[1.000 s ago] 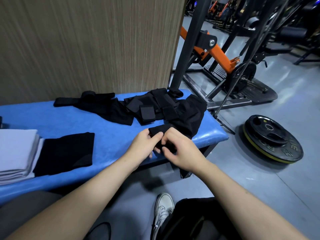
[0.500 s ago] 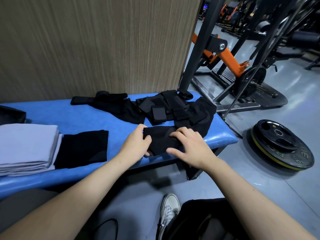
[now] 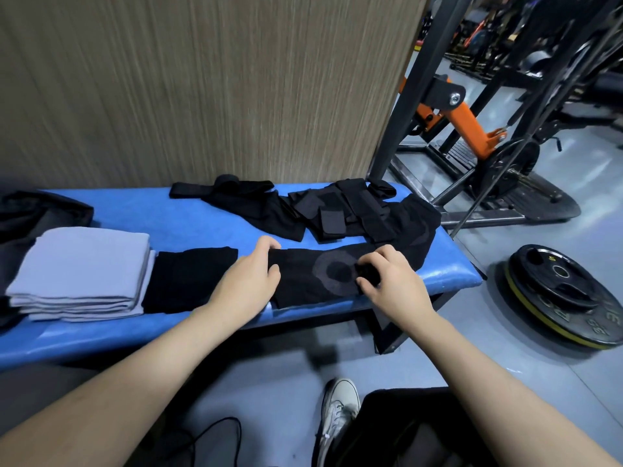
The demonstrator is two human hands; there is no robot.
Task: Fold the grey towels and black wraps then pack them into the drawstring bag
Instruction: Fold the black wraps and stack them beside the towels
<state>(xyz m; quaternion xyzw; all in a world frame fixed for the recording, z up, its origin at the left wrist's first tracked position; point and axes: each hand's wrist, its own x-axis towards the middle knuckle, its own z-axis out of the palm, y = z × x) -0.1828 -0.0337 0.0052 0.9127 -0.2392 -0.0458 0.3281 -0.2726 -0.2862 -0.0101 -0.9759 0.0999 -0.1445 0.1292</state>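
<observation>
Two hands on one wrap right now, from my head cam looking down at the blue bench (image 3: 188, 224). I've got the black wrap (image 3: 323, 278) laid flat along the front edge, the one with the grey ring on it, so I can fold it without it sliding off. My left hand (image 3: 251, 278) sits on its left end, thumb and fingers bent over the edge to pin it down. My right hand (image 3: 392, 281) has its fingers curled, pinching a bunched bit of the fabric at the right side of the ring, I'd say so I can bring that end over.

Just left of it is a folded wrap (image 3: 192, 281), touching the stack of grey towels (image 3: 84, 274), which I keep together so they go in as one pile. The unfolded wraps (image 3: 337, 210) lie in a heap at the back near the wall, within reach for next.

The dark thing at the far left (image 3: 40, 210) could be the drawstring bag, can't tell for sure. Nothing looks packed yet, so I reckon I'm about halfway through folding.
</observation>
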